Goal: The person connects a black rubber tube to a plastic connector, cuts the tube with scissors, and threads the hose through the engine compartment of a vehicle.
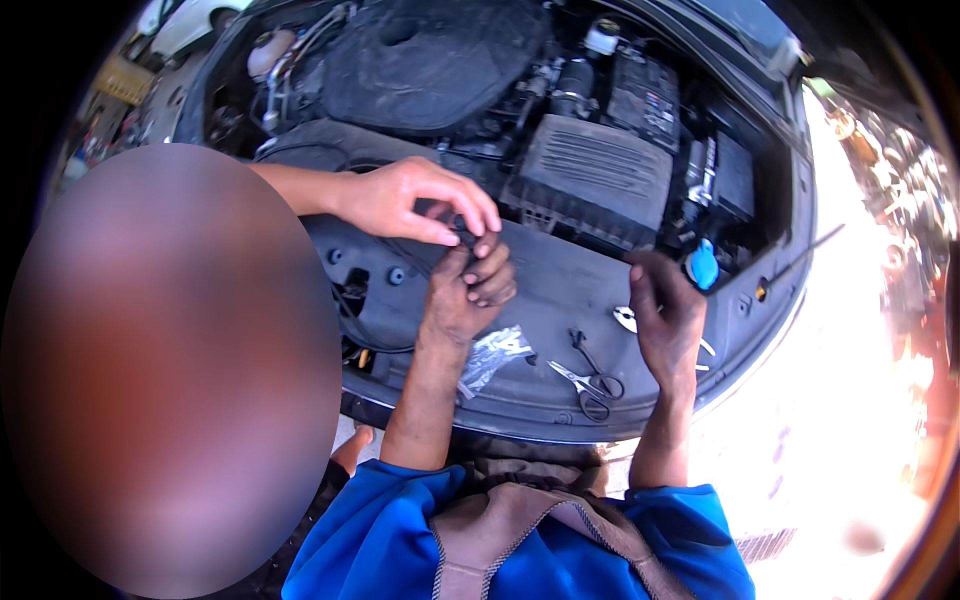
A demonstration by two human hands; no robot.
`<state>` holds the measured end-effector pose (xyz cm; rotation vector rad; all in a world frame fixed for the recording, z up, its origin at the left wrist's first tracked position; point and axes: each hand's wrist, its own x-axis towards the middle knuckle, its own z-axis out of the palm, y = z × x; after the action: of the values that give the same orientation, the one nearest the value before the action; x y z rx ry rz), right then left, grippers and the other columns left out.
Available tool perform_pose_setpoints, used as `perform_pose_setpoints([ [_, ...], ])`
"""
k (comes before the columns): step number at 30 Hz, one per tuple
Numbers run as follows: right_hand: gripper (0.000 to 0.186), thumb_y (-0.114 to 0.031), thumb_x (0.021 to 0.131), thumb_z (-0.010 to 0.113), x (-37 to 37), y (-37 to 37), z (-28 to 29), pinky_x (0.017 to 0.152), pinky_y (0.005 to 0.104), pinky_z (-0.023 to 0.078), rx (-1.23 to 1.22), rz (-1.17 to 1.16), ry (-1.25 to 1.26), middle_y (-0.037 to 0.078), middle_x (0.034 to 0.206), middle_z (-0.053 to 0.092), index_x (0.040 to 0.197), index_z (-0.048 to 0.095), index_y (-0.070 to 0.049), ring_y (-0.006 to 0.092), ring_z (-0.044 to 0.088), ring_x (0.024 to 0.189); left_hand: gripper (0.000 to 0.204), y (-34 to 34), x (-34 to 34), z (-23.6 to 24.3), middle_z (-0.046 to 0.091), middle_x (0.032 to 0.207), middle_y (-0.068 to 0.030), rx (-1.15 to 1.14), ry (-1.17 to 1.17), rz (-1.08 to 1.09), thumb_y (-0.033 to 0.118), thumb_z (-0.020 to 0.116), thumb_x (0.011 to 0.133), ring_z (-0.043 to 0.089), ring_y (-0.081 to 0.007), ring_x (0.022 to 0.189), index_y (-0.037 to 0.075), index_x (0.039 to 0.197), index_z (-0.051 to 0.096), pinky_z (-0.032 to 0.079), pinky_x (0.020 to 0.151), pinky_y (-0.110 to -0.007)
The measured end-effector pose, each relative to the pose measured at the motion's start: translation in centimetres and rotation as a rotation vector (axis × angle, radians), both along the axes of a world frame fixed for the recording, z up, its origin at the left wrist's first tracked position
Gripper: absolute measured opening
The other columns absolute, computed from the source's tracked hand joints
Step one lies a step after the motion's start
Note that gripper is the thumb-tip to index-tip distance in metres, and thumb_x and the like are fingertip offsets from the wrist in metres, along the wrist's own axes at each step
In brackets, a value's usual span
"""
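- Grip of the left hand [475, 285]: clamped round a small dark piece [463, 230], held above the black panel [550, 285] at the front of the car's engine bay; I can't make out what kind of part it is.
- A co-worker's hand [415, 197] comes across from the left, its fingertips at that same piece.
- The right hand [668, 312] is over the panel's right side, curled; I can't tell whether its grip holds anything.
- A pliers-like tool [626, 319] lies partly hidden by it, near a blue cap [703, 264].
- Scissors [591, 386] lie just beside a thin black piece [580, 347].
- A clear plastic bag [494, 358] rests near the left hand.
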<state>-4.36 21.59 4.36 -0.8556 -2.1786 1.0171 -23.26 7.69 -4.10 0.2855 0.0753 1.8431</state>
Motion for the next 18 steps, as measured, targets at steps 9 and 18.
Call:
perform_pose_setpoints([
  [9,0.016,-0.018,0.081,0.071,6.9,-5.1,-5.6,0.064,0.0405,0.051,0.144,0.099,-0.468,0.010,0.082,0.060,0.088,0.064,-0.006,0.0302,0.063,0.076,0.026,0.1,0.1,0.5,0.036,0.063,0.0069,0.030,0.044,0.002,0.036,0.057,0.095,0.032,-0.0041,0.048,0.011,0.091,0.050,0.025,0.047,-0.021],
  [18,0.016,-0.012,0.078,0.068,4.1,-3.8,-5.4,0.063,0.0439,0.049,0.378,0.273,-0.329,0.012,0.080,0.058,0.080,0.055,-0.003,0.0322,0.060,0.078,0.029,0.1,0.5,0.4,0.036,0.064,0.0066,-0.008,0.056,0.056,0.039,0.058,0.094,0.033,-0.0040,0.049,0.011,0.092,0.051,0.025,0.048,-0.020],
])
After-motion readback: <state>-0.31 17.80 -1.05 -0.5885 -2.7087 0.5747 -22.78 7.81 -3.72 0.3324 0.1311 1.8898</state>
